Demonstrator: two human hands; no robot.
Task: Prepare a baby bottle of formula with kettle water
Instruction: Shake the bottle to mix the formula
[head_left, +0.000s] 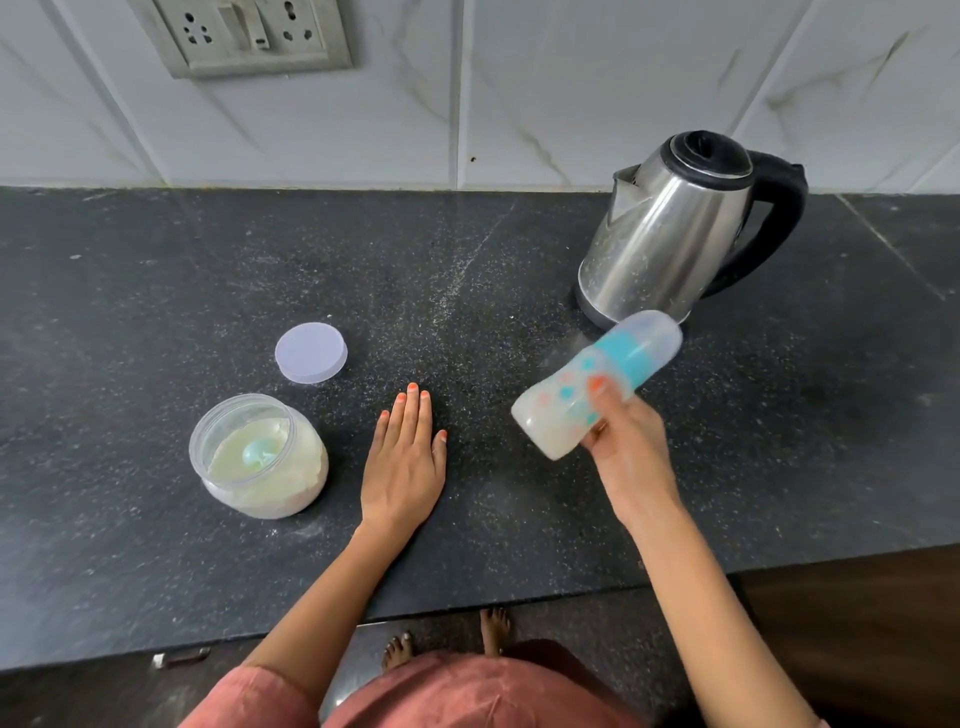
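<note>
R hand (626, 447) gripping capped baby bottle (597, 384) mid-body, tilted, blurred, above counter (130, 312) in front of kettle (675, 228). L hand (405, 457) flat on counter, fingers extended, holding nothing, beside open formula jar (260, 457); lid (310, 352) lies behind jar

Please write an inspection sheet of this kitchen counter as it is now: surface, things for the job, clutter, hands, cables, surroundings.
Surface: dark speckled counter, dusted with pale powder specks.
Job's things: kettle upright at the back right; open jar of powder with a scoop inside; lid lying apart behind it; capped bottle tilted, blurred.
Clutter: nothing seen.
Hands: left hand flat on the counter; right hand holds the bottle.
Cables: nothing seen.
Surroundings: tiled wall, socket panel.
</note>
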